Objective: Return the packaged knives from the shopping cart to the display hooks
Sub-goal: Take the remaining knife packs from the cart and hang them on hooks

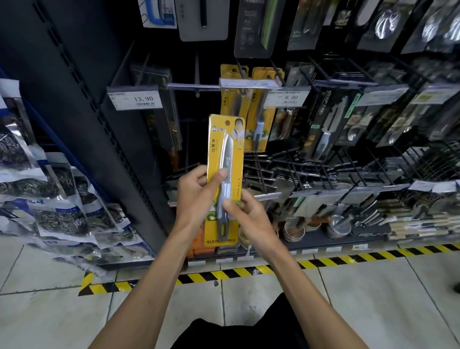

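Pinching a yellow pack point(212, 151) enclosing a knife point(227, 154), left hand point(195, 199) and right hand point(249, 218) hold it upright.

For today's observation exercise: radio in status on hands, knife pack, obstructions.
Left hand and right hand both grip yellow knife pack, upright. Not yet hung. Matching packs hang just above; price label fronts their hook.
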